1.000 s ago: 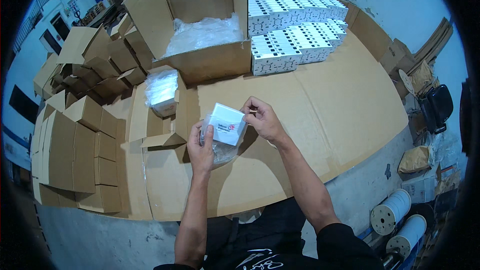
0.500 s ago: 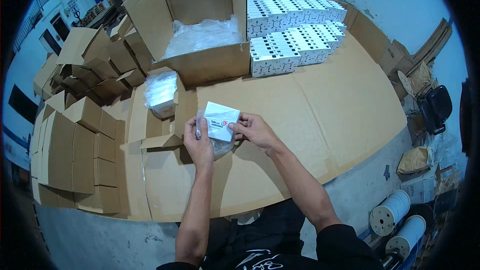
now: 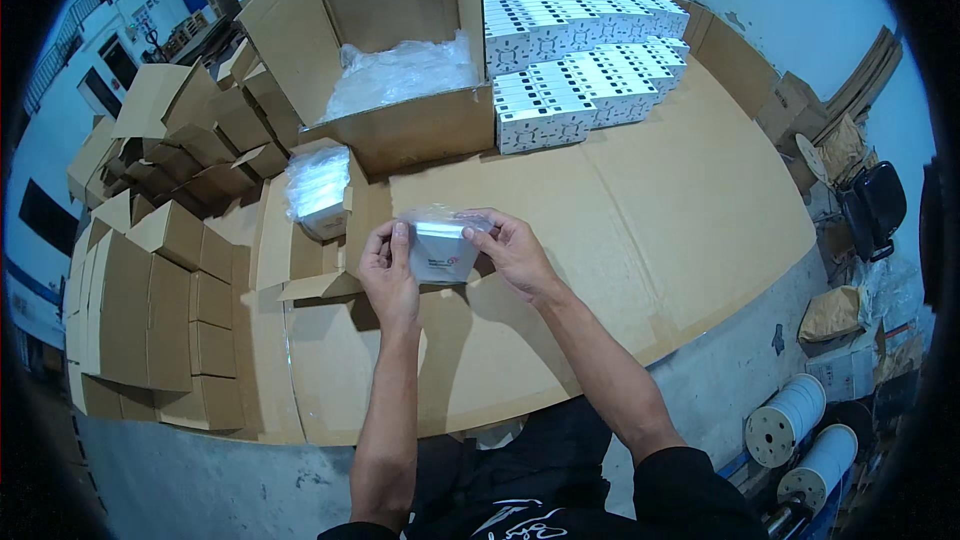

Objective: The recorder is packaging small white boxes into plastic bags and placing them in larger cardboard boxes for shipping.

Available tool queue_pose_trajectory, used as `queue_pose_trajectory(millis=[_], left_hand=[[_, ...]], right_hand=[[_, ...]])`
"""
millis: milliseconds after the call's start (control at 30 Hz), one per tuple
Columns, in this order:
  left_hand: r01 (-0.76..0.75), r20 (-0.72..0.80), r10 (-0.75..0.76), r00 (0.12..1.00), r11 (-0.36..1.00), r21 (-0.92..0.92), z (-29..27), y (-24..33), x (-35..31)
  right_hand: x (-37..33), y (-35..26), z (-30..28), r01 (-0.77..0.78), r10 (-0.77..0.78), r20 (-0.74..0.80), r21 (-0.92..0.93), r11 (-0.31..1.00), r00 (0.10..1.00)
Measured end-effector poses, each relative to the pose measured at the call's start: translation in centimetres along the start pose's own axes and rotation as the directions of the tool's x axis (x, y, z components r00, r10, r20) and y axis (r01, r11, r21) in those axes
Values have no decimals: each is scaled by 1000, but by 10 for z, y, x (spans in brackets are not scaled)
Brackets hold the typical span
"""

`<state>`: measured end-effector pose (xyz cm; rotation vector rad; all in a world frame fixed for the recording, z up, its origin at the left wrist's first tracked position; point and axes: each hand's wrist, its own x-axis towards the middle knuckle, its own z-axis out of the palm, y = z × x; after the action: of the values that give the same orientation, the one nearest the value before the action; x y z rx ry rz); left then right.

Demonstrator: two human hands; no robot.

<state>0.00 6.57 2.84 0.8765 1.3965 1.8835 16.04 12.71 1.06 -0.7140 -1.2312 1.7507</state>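
A flat white box sits inside a clear plastic bag, held up over the cardboard-covered table. My left hand pinches the bag's upper left edge, thumb on top. At the opposite edge my right hand has its fingers closed on the plastic. Left of my hands stands a small open carton, in which a row of bagged white pieces fills the far part.
Behind stands a large open carton with loose plastic bags inside. Stacked white printed boxes sit at the back right. Folded and closed brown cartons crowd the left side. Cable spools lie on the floor at right.
The white box has gone down into the plastic bag and tilted. Both hands have shifted from gripping the box and bag sides to pinching the bag's upper edges.
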Motion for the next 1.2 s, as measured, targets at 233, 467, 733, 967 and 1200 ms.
queue_pose_trajectory(millis=[233,467,733,967,1200], left_hand=[[18,-16,-25,1000,951,-307,-4,-14,3],[86,259,-30,965,975,-206,-10,-13,4],[97,347,-104,932,995,37,-30,-29,20],[74,343,-63,937,997,-20,-27,-22,21],[112,302,-72,951,987,-119,-27,-30,25]], right_hand=[[-4,-10,2,4,-2,42,-52,999,999],[2,-1,-8,44,-35,75,-122,992,997],[2,-6,-6,31,-8,86,-265,964,996],[1,-13,-1,70,-60,90,-111,991,994],[-3,-21,7,69,-63,83,-65,996,995]])
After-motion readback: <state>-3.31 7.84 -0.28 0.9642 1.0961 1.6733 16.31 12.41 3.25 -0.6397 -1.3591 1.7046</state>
